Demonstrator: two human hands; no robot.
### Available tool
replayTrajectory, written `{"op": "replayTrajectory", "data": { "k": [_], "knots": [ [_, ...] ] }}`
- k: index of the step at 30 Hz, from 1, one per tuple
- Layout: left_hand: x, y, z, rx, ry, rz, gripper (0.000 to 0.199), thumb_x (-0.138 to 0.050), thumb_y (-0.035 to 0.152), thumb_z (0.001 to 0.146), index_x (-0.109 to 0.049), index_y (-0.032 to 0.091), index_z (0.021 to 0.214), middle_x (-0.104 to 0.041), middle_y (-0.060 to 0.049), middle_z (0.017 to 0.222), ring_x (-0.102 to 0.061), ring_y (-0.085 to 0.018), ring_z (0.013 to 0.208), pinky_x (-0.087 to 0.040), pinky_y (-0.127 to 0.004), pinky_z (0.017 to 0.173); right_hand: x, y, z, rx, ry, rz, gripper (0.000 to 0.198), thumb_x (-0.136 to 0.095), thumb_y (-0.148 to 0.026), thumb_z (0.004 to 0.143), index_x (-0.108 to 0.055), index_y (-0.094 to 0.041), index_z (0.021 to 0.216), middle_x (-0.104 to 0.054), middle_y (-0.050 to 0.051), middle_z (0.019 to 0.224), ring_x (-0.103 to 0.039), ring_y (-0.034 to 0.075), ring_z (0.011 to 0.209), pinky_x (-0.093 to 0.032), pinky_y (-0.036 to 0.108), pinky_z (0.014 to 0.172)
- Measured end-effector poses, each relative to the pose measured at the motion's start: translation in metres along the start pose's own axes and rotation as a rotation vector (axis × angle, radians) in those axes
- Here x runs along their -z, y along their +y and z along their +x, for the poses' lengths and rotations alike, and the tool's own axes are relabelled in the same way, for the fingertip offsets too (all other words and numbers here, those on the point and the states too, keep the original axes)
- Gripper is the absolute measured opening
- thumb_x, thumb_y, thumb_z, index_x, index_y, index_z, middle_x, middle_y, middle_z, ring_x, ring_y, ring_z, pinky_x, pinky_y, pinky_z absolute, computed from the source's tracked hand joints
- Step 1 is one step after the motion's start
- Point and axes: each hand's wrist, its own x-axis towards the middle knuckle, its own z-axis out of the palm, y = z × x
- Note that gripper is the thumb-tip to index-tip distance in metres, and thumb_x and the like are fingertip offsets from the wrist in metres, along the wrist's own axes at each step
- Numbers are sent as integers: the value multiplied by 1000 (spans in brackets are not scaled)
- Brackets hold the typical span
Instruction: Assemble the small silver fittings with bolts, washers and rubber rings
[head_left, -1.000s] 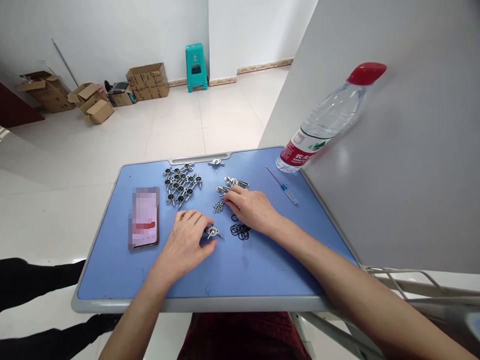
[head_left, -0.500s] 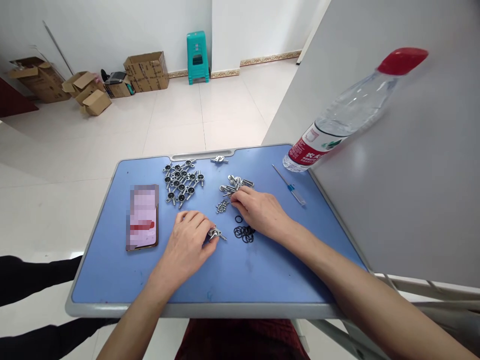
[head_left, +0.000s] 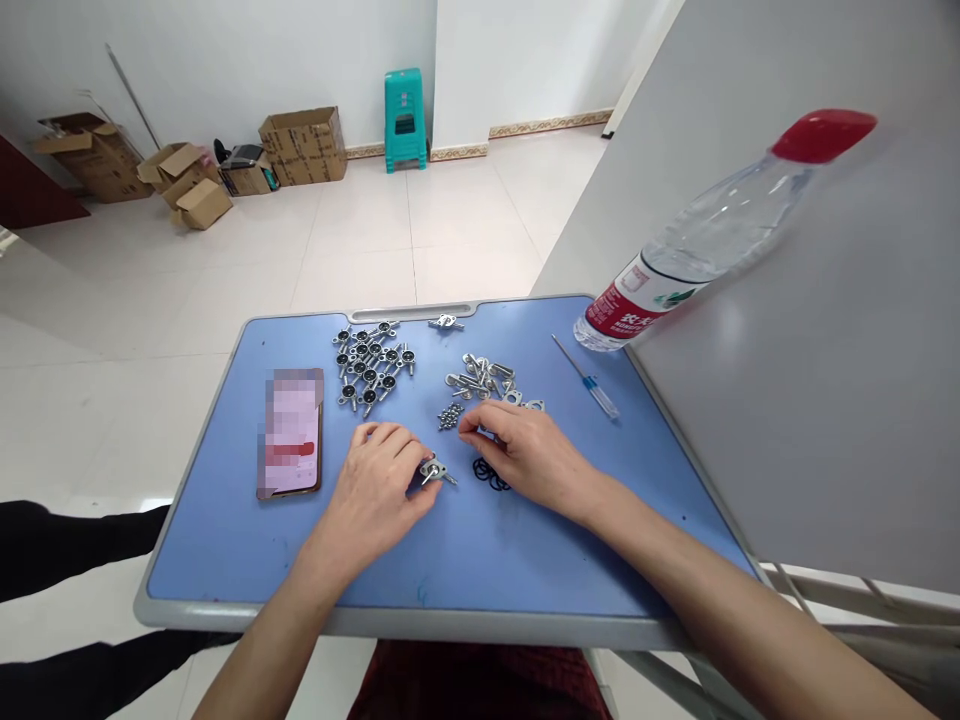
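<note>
My left hand (head_left: 379, 480) is closed on a small metal flanged fitting (head_left: 433, 469) with a pin sticking out, held just over the blue table (head_left: 375, 570). My right hand (head_left: 529, 450) has its thumb and forefinger pinched together; whatever sits between the tips is too small to make out. Just left of those fingertips lies a heap of tiny metal pieces (head_left: 451, 417). Black rubber rings (head_left: 490, 476) are partly covered by the right hand. Beyond it lies a pile of loose metal parts (head_left: 480, 376), and several flat flange plates (head_left: 512, 397) show above the knuckles.
Several fittings with black centres (head_left: 367, 362) lie grouped at the back left, and a single fitting (head_left: 447, 322) near the far edge. A phone (head_left: 292, 435) is at left. A screwdriver (head_left: 589, 380) and water bottle (head_left: 675, 250) are at right, beside a grey panel (head_left: 847, 400).
My right hand has drawn back from the loose metal parts toward me, now over the rings, uncovering the flange plates. The left hand keeps its hold on the fitting. The view has shifted slightly.
</note>
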Motion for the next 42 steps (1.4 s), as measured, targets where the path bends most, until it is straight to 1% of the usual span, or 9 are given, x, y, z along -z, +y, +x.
{"op": "replayTrajectory", "data": {
  "k": [6,11,14,20,24,27,31,34,42],
  "knots": [
    [-1,0,0,-17,8,2,7,-62,15,84,-59,20,88,-65,0,88,-58,-20,91,-39,-39,89,-1,-8,-4,22,-19,63,10,-54,-13,91,-61,-19,87,-69,2,81,-62,14,68,-45,24,62],
    [-1,-1,0,-22,-4,-1,7,-64,16,85,-58,19,89,-65,-1,89,-57,-20,91,-38,-39,88,-6,-13,-6,56,-46,93,10,-53,-13,92,-62,-19,89,-67,4,83,-63,15,71,-46,25,63],
    [-2,-1,0,-13,-13,-5,8,-65,17,84,-58,18,88,-64,-1,89,-57,-20,92,-39,-38,88,-8,-15,-6,53,-70,105,13,-51,-14,93,-62,-19,89,-66,4,83,-61,15,70,-47,24,63],
    [-3,-2,-1,-19,-11,1,8,-66,16,84,-58,17,87,-63,0,87,-57,-19,90,-39,-37,87,-11,-16,-7,86,-40,112,15,-48,-17,96,-63,-19,90,-66,5,84,-61,14,69,-47,24,62],
    [-3,-2,-1,-31,-6,5,7,-65,15,85,-58,17,85,-63,-1,87,-57,-20,91,-39,-37,86,-18,-17,-7,157,-10,17,19,-46,-20,97,-64,-18,91,-67,6,86,-62,13,68,-45,22,57],
    [-4,-3,-2,-36,-1,1,7,-65,14,84,-59,17,84,-63,-1,87,-57,-20,92,-39,-37,86,-21,-16,-8,204,-9,-52,22,-45,-20,98,-65,-17,90,-67,5,84,-62,12,65,-43,22,54],
    [-5,-3,-3,-34,16,-9,5,-64,14,85,-60,17,83,-63,-1,86,-57,-19,88,-39,-36,85,-21,-16,-11,262,-5,-117,22,-45,-18,99,-65,-17,90,-69,5,81,-63,12,65,-43,22,54],
    [-5,-3,-3,-24,19,-19,5,-62,13,86,-60,17,83,-63,-1,85,-57,-19,86,-39,-36,84,-19,-16,-13,297,-17,-154,22,-43,-16,98,-65,-16,92,-70,6,84,-64,13,65,-43,23,53],
    [-4,-1,-3,5,6,-31,8,-60,14,86,-57,18,79,-63,0,83,-56,-18,84,-40,-36,82,-19,-17,-14,243,-62,-82,20,-41,-15,98,-61,-17,95,-70,6,88,-67,15,72,-49,25,59]
  ]
}}
